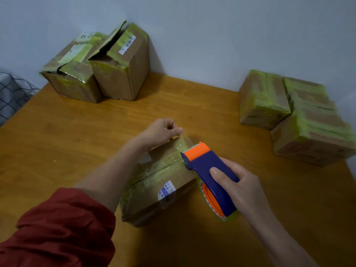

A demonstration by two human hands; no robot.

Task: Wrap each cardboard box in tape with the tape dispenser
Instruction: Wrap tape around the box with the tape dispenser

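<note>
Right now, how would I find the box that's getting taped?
Start at the wooden table, where other boxes sit in the far corners. Near the front, one cardboard box lies alone between the left hand, pinching tape, and the right hand. Only it has the blue and orange tape dispenser against it and a blue-printed label on top.

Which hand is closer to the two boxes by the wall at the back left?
Left. The left hand pinches tape at the far edge of the middle box, in front of the two boxes; the right hand grips the tape dispenser, nearer the person, further right.
</note>
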